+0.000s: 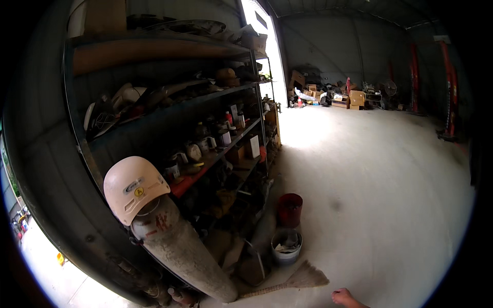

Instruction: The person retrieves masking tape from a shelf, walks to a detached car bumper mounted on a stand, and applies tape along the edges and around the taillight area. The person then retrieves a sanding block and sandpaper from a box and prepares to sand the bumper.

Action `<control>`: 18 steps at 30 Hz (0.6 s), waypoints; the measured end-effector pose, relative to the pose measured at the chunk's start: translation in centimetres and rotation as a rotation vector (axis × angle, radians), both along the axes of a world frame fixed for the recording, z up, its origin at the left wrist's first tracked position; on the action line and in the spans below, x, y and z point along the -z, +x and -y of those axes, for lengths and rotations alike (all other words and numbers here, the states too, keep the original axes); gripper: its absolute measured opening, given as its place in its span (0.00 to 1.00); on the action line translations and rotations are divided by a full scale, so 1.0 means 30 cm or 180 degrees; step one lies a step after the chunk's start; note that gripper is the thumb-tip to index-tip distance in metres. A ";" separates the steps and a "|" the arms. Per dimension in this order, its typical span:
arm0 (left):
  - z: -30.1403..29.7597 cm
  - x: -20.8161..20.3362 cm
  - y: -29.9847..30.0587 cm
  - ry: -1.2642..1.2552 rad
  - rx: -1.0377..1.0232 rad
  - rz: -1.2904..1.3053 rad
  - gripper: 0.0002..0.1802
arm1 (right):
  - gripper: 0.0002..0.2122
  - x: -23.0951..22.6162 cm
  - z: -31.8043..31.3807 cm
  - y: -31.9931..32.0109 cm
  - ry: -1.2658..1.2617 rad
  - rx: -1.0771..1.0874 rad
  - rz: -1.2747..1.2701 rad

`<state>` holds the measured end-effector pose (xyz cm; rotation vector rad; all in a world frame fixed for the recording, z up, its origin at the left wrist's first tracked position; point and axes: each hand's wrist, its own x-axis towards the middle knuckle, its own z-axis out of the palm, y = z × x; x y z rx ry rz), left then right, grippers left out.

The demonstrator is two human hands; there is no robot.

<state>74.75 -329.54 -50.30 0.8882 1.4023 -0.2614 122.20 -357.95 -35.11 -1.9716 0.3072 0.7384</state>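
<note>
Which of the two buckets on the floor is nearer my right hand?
The grey bucket, just beyond the broom; the red bucket stands farther off, behind it.

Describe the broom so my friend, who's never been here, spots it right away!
Find the metal shelving rack on the left, then the gas cylinder at its near end, topped by a pale helmet. From the cylinder's foot, look right to the straw broom, on the floor near the right hand. Unlike the red bucket and grey bucket beyond, it fans out into tan bristles.
</note>
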 end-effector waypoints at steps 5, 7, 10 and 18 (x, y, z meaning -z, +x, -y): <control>-0.255 -0.093 0.277 0.0605 -0.0652 0.1186 0.20 | 0.11 -0.198 -0.479 0.431 -0.0665 -0.0971 0.0794; -0.315 -0.130 0.358 0.0768 -0.0941 0.1095 0.21 | 0.11 -0.342 -0.728 0.577 -0.0725 -0.1383 0.1479; -0.326 -0.171 0.408 0.0618 -0.1437 0.0766 0.18 | 0.12 -0.368 -1.073 0.858 0.0006 -0.1775 0.2294; -0.196 -0.206 0.630 0.0057 -0.2168 -0.0428 0.18 | 0.18 -0.785 -2.111 1.256 0.0760 -0.2635 0.3219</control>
